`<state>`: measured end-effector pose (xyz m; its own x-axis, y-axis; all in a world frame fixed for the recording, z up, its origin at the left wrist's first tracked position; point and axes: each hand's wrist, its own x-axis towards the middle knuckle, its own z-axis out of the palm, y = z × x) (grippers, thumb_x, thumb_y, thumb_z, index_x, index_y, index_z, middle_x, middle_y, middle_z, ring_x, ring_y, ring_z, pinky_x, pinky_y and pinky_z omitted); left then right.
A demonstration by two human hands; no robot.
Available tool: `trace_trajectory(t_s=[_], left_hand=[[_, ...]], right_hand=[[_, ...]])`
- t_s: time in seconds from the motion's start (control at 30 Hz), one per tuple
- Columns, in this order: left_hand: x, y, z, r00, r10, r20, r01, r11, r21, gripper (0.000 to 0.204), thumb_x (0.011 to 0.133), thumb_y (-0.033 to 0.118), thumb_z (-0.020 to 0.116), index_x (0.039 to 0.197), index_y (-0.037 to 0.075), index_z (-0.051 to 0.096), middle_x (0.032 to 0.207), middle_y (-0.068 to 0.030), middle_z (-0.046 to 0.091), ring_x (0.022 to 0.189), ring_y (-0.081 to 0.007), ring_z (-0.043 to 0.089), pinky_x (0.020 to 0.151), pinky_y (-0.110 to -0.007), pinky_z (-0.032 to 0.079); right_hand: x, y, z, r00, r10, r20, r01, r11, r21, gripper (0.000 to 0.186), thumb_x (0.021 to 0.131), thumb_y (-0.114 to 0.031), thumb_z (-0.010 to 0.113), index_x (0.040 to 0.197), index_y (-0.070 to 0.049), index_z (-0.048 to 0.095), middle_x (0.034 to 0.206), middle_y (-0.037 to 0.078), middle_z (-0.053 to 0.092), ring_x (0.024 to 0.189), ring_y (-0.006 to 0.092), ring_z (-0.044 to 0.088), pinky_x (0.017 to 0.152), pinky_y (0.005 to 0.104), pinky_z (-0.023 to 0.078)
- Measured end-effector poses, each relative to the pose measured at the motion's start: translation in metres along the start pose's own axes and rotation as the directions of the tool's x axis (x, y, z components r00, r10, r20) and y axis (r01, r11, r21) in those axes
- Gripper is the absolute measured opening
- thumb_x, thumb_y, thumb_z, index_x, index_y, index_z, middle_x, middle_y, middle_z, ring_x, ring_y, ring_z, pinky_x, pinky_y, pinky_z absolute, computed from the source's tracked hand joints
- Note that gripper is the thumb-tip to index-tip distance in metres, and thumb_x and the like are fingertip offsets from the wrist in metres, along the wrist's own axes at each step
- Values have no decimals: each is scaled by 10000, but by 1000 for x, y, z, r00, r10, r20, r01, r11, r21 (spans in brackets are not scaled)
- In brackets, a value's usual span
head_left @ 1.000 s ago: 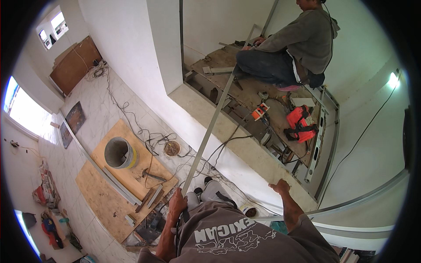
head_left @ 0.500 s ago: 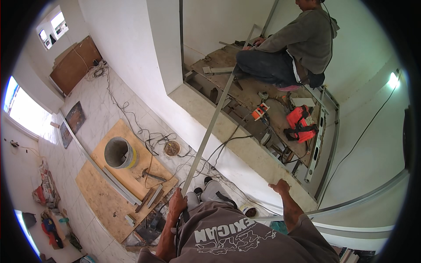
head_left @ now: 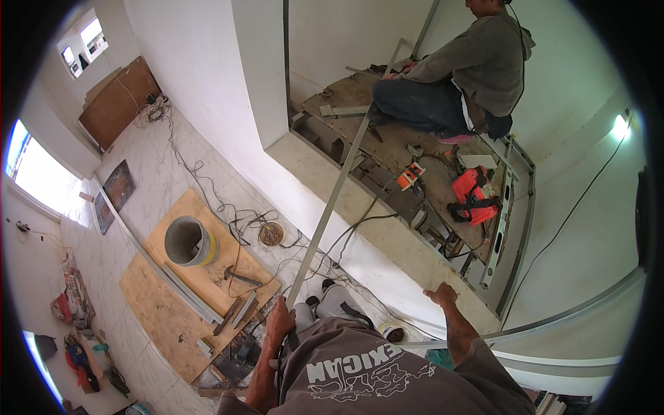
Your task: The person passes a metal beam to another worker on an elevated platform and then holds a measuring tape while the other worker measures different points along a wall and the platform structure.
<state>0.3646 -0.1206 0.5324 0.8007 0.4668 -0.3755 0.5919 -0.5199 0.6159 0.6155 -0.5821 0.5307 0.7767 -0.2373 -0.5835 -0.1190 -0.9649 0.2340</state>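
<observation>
A long grey metal bar (head_left: 332, 194) slants from beside my waist up across the ledge to the far platform. My left hand (head_left: 280, 319) is closed around its near end; some fingers are hidden. My right hand (head_left: 443, 296) leans on the pale ledge (head_left: 387, 242), holding nothing, with its thumb side stretched out to the left. A co-worker (head_left: 477, 76) in a grey hoodie sits on the platform, with hands close to the bar's far end.
The wooden platform (head_left: 436, 169) bears an orange tool (head_left: 411, 176), a red bag (head_left: 477, 195) and a level (head_left: 496, 238). Below left, a bucket (head_left: 188, 242) and a hammer (head_left: 242, 278) lie on a board (head_left: 149, 280). Cables (head_left: 200, 169) trail over the floor.
</observation>
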Motion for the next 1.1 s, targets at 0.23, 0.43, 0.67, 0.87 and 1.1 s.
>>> trace_trajectory(t_s=[0.23, 0.43, 0.67, 0.87, 1.1], left_hand=[[0, 1, -1, 1000, -5, 11, 5, 1000, 10, 506, 765, 169, 688, 1166, 4, 428, 1010, -278, 594, 954, -443, 579, 798, -489, 457], [0, 1, -2, 1000, -3, 8, 3, 1000, 5, 493, 771, 172, 681, 1159, 8, 426, 1000, -276, 596, 947, -444, 581, 791, -491, 458], [-1, 2, -2, 1000, -6, 11, 6, 1000, 0, 485, 767, 168, 680, 1149, 9, 426, 988, -274, 597, 935, -446, 582, 779, -495, 459], [-3, 4, -3, 1000, -3, 4, 3, 1000, 9, 483, 767, 164, 678, 1149, 9, 426, 978, -278, 595, 929, -448, 581, 775, -499, 456], [-1, 5, -5, 1000, -8, 21, 8, 1000, 0, 478, 777, 165, 668, 1148, -7, 421, 981, -298, 595, 932, -464, 579, 786, -500, 454]], right_hand=[[0, 0, -1, 1000, -4, 4, 4, 1000, 5, 1040, 666, -685, 668, 1320, 76, 394, 1157, 191, 611, 1063, 293, 609, 843, 393, 499], [1, -1, -1, 1000, 6, 13, -6, 1000, 14, 1048, 672, -673, 671, 1336, 81, 372, 1168, 194, 605, 1070, 293, 605, 850, 389, 496], [2, 2, 2, 1000, -4, 17, 4, 1000, 12, 1050, 678, -672, 664, 1341, 83, 361, 1177, 195, 601, 1078, 295, 601, 859, 387, 493], [3, 1, 7, 996, -2, -93, 7, 998, 58, 827, 659, -614, 723, 1128, 48, 560, 1081, 193, 637, 1014, 314, 622, 822, 422, 500], [0, 0, 4, 996, -8, -86, 14, 998, 65, 832, 653, -611, 728, 1126, 52, 560, 1082, 202, 635, 1009, 320, 624, 824, 421, 501]])
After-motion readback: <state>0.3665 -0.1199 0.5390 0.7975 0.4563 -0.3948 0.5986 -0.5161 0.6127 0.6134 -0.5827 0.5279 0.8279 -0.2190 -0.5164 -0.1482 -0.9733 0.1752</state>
